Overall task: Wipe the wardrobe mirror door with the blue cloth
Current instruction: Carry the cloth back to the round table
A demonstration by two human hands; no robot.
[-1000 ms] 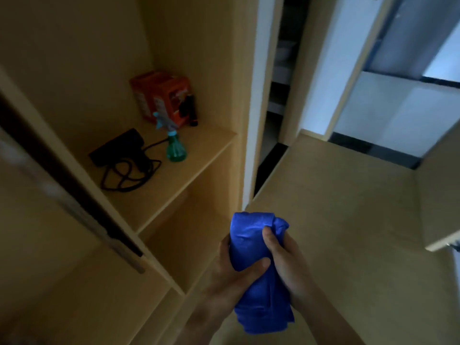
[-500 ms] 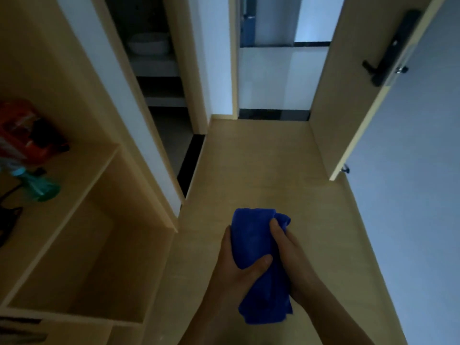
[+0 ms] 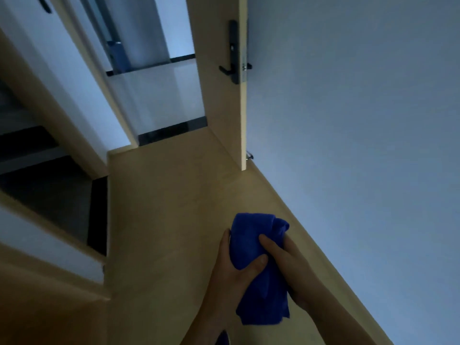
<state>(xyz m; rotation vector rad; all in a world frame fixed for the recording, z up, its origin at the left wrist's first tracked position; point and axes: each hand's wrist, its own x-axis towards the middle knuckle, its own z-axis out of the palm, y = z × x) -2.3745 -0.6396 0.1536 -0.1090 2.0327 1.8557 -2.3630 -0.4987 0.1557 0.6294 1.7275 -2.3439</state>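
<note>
Gripping the bunched blue cloth (image 3: 258,265) btwn both: left hand (image 3: 234,272) curled round its left side w/ thumb across the front, right hand (image 3: 288,267) closed on its right side. Wooden floor (image 3: 159,220) beneath; door w/ black handle (image 3: 230,53) up ahead.

A light wooden door (image 3: 221,100) with a black handle (image 3: 232,52) stands open over pale wooden floor (image 3: 159,220).

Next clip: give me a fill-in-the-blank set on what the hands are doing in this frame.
1. The cloth gripped by the hands is ___ in colour.
2. The cloth is held by ___ hands.
3. The door handle is ___ in colour.
4. The left hand and right hand hold the cloth above the ___.

Missing words: blue; both; black; floor
</note>
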